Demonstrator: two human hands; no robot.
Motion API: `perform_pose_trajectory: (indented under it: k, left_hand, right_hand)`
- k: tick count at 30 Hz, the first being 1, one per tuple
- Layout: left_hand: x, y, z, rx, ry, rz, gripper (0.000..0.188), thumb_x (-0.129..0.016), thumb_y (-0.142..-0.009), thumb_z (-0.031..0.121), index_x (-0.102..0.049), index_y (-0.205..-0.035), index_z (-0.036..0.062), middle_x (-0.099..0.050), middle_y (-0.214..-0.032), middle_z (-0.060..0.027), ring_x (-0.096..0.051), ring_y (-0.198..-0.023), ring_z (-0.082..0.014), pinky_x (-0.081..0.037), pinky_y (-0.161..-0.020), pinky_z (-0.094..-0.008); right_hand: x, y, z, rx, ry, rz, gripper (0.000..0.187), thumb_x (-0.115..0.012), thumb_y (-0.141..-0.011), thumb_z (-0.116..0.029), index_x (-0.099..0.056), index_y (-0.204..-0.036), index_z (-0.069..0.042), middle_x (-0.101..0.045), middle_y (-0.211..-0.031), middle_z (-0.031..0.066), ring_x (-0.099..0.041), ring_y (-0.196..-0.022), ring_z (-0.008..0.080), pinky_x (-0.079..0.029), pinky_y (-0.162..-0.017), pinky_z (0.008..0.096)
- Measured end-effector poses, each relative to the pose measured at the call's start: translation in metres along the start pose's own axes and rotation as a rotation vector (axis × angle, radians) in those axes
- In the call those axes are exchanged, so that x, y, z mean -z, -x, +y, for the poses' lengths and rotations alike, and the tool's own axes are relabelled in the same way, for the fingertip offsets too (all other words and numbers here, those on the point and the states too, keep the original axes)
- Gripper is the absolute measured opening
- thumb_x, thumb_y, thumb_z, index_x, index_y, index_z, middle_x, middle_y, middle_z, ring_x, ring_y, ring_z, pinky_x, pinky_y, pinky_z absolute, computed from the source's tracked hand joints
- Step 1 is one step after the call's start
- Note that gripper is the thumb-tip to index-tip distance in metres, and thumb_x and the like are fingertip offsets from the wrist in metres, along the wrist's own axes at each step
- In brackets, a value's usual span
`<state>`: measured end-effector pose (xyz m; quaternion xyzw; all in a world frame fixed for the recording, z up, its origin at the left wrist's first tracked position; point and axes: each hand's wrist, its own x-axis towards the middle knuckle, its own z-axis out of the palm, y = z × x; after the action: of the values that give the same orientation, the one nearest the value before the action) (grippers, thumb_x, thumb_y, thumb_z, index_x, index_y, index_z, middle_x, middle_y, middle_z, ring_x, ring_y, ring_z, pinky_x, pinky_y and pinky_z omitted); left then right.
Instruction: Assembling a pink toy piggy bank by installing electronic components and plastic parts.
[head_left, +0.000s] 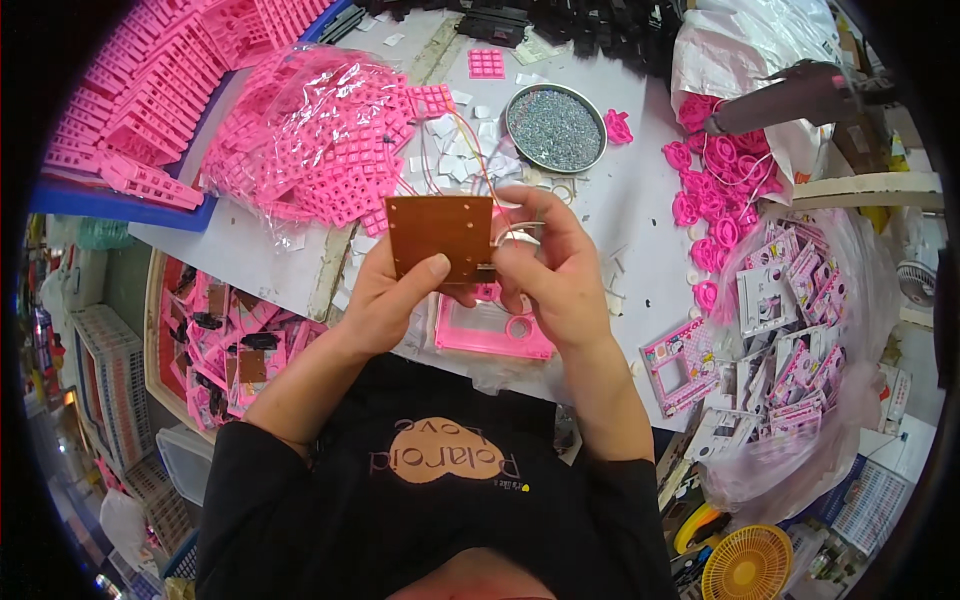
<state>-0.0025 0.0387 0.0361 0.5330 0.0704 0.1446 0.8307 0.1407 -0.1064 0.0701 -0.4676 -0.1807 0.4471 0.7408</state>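
Observation:
A square brown circuit board (440,235) with small holes at its corners is held up over the table. My left hand (385,300) grips its lower left part, thumb lying across the flat face. At the board's right edge my right hand (555,265) is closed, with thumb and index finger pinched around a small part that I cannot make out; a pale curved strip shows between the fingers. Thin red and yellow wires (470,140) rise behind the board. Below both hands a pink plastic case (490,335) with a rectangular window and a round ring lies on the table.
A round tin of small screws (556,127) stands beyond my hands. Bagged pink keypads (310,140) and a blue crate (185,218) of pink parts lie left. Pink ring parts (715,200) and a bag of printed panels (790,330) are right; a box of assembled pieces (225,340) sits lower left.

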Motion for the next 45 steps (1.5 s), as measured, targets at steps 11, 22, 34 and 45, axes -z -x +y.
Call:
perform_pose_trajectory:
  k: [11,22,34,45]
  left_hand:
    - [0.009,0.028,0.003,0.138,-0.256,-0.039,0.022,-0.061,-0.100,0.002,-0.059,-0.121,-0.0032,-0.067,-0.097,-0.0069,-0.066,-0.082,-0.0116,-0.056,-0.074,-0.0298]
    - [-0.031,0.026,0.014,0.044,-0.519,-0.607,0.021,-0.066,-0.092,0.002,-0.066,-0.113,0.0050,-0.066,-0.097,-0.0119,-0.066,-0.087,-0.0292,-0.053,-0.075,-0.0361]
    - [0.000,0.072,0.002,0.582,0.193,-0.185,0.076,-0.056,-0.101,0.001,-0.012,-0.162,0.0064,-0.036,-0.157,-0.0182,-0.042,-0.142,-0.0246,-0.042,-0.111,-0.0391]
    - [0.010,0.055,0.042,0.043,-1.062,-0.137,0.045,-0.076,-0.083,0.006,-0.062,-0.126,-0.0011,-0.068,-0.107,-0.0187,-0.067,-0.093,-0.0344,-0.054,-0.082,-0.0395]
  right_hand:
    - [0.125,0.133,0.005,-0.080,0.018,0.346,0.014,-0.065,-0.096,-0.007,-0.066,-0.107,0.003,-0.068,-0.078,0.0109,-0.056,-0.054,0.0111,-0.043,-0.048,0.0221]
    - [0.026,0.082,-0.043,0.288,1.250,-0.447,0.068,-0.069,-0.095,-0.040,-0.051,-0.146,0.001,-0.049,-0.149,0.0216,-0.041,-0.140,0.0390,-0.032,-0.115,0.0536]
    - [0.050,-0.017,0.005,-0.072,0.837,-0.255,0.032,-0.068,-0.094,-0.003,-0.067,-0.126,0.001,-0.073,-0.103,0.0100,-0.065,-0.094,0.0112,-0.053,-0.087,0.0283]
    - [0.032,-0.044,0.003,-0.030,1.355,-0.408,0.033,-0.072,-0.088,-0.006,-0.070,-0.121,-0.003,-0.071,-0.087,0.0126,-0.062,-0.071,0.0162,-0.051,-0.069,0.0297]
